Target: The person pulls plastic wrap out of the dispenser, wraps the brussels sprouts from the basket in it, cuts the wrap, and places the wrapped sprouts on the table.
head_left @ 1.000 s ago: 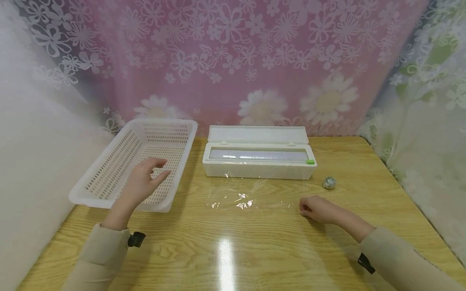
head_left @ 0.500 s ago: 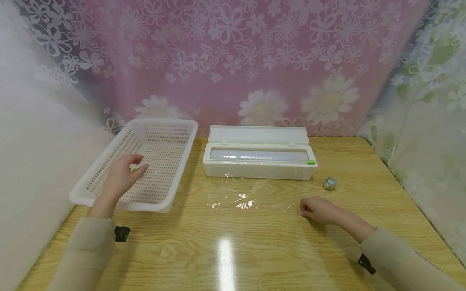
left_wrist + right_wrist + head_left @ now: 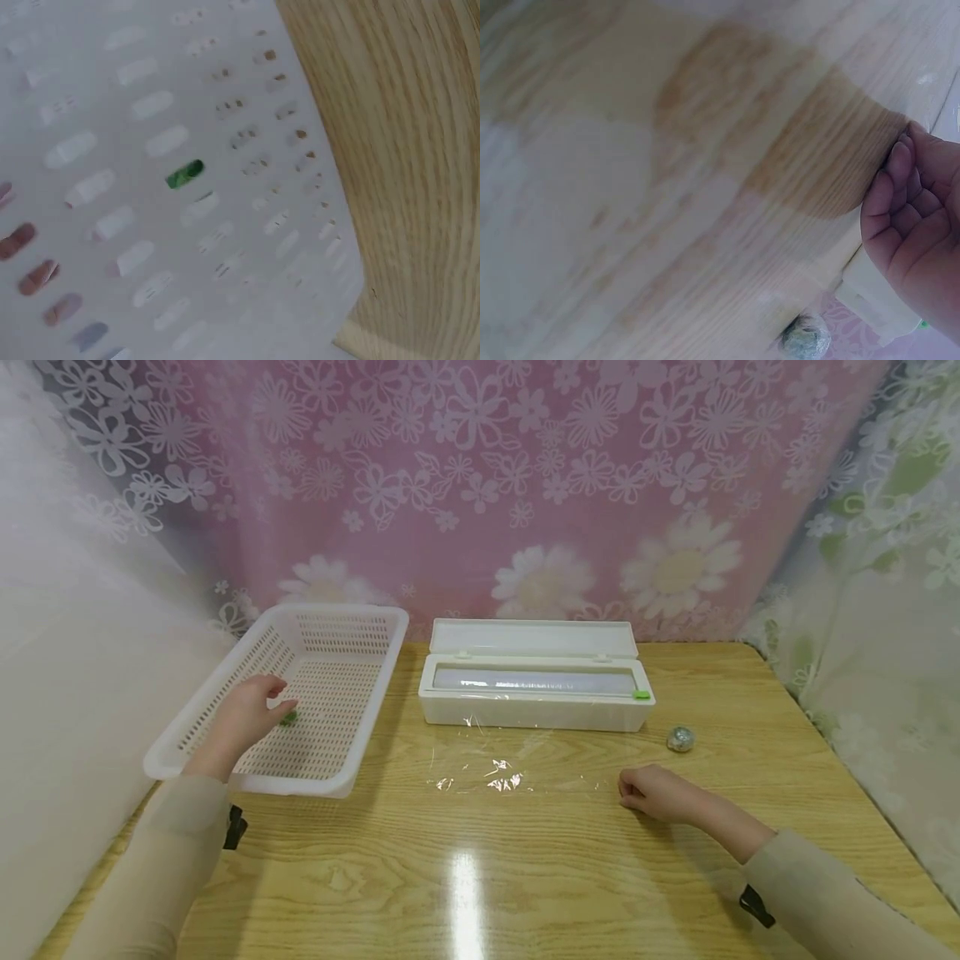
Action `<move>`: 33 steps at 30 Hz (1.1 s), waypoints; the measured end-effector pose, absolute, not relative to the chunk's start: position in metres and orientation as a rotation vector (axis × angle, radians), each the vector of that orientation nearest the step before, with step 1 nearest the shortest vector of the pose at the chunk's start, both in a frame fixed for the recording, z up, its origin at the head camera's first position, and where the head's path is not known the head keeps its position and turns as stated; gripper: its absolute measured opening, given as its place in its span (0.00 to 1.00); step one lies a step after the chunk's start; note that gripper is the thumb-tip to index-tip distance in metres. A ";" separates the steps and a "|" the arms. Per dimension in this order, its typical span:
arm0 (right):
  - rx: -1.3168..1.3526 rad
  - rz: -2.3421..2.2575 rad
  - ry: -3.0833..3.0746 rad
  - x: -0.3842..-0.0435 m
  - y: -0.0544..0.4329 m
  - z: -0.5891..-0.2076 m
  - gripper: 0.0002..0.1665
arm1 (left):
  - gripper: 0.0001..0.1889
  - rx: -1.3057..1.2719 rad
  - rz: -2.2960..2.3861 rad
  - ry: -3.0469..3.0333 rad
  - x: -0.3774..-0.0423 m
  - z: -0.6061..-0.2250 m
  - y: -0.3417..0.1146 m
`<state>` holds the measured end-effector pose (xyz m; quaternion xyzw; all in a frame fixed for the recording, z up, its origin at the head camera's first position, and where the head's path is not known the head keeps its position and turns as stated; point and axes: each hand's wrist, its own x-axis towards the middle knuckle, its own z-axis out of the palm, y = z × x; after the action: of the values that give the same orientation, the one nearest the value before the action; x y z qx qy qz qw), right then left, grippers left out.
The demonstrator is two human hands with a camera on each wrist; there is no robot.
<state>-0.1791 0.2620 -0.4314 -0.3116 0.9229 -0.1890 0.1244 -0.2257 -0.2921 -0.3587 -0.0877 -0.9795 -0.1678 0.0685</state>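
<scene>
Inside the white slotted basket (image 3: 341, 782) is my left hand (image 3: 242, 720), its thumb and index finger apart. Just under the thumb shows a small green thing (image 3: 288, 717), mostly hidden by the hand. The left wrist view shows the basket's outer wall (image 3: 150, 199), with the green thing (image 3: 185, 174) through one slot. My right hand (image 3: 656, 792) has curled fingers and pinches the corner of a sheet of clear plastic wrap (image 3: 504, 777). That sheet stretches over the table from the white wrap dispenser (image 3: 536, 712). In the right wrist view, thumb and fingertips of the right hand (image 3: 915, 210) meet.
The dispenser's lid (image 3: 532, 637) stands raised, showing the roll (image 3: 532, 682); a green slider (image 3: 641, 695) sits at its right end. Beyond the right hand lies a small film-wrapped ball (image 3: 681, 739). A floral curtain (image 3: 480, 527) hangs behind the wooden table (image 3: 390, 877).
My left hand has moved left and deeper into the basket, and the green thing has come into view beside its thumb. My right hand has stayed in place on the wrap.
</scene>
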 end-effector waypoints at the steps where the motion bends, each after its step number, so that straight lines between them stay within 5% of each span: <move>1: -0.906 -0.553 2.690 -0.179 0.262 -0.431 0.08 | 0.22 -0.262 -0.502 -2.963 -0.227 -0.360 -0.293; 19: -0.886 -0.551 2.689 -0.181 0.264 -0.433 0.09 | 0.25 -0.238 -0.387 -3.046 -0.245 -0.372 -0.307; 33: -0.883 -0.553 2.686 -0.181 0.263 -0.433 0.09 | 0.39 -0.279 -0.532 -3.271 -0.244 -0.382 -0.306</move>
<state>-0.1806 0.2627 -0.4327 -0.3039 0.9245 -0.1902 0.1298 -0.2436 -0.3059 -0.3821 -0.0835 -0.9794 -0.1593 -0.0917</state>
